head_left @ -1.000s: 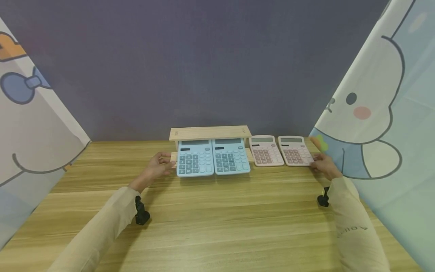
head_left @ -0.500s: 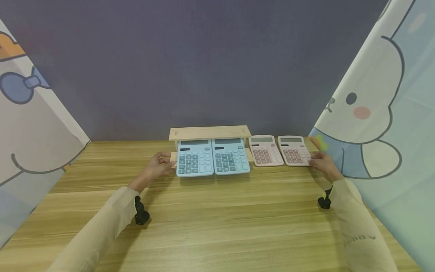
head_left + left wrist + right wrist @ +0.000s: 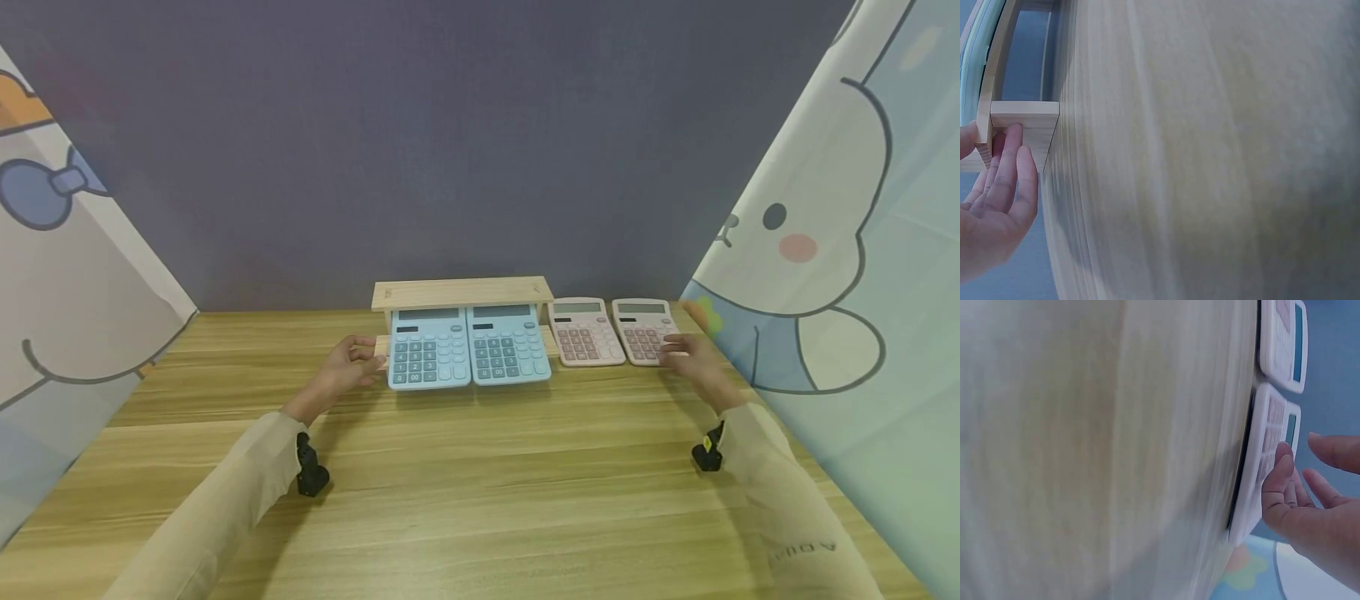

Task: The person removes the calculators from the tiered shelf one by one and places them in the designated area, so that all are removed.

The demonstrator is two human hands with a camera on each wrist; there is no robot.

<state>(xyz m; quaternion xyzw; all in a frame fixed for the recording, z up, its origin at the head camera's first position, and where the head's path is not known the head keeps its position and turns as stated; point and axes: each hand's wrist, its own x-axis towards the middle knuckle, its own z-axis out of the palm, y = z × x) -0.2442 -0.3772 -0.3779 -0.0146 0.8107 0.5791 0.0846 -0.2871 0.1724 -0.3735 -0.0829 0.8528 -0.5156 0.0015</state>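
My left hand (image 3: 347, 367) is at the left end of a small wooden stand (image 3: 463, 292). In the left wrist view its thumb lies on one face of the lower board (image 3: 985, 115) and its fingers on the other, pinching it. Two light blue calculators (image 3: 430, 354) lean side by side on the stand. To the right, my right hand (image 3: 693, 362) hovers over the lower right of a pink calculator (image 3: 641, 321), thumb and fingers apart in the right wrist view, holding nothing. Another pink calculator (image 3: 587, 333) lies between that one and the stand.
The wood-grain table (image 3: 480, 483) runs up to a dark grey panel (image 3: 465, 150) right behind the stand and calculators. Cartoon-print cloth sheets (image 3: 817, 242) border the table on both sides.
My right hand has moved left from the outer edge of the rightmost pink calculator to over its keys. My left hand, the stand and the calculators have hardly moved.
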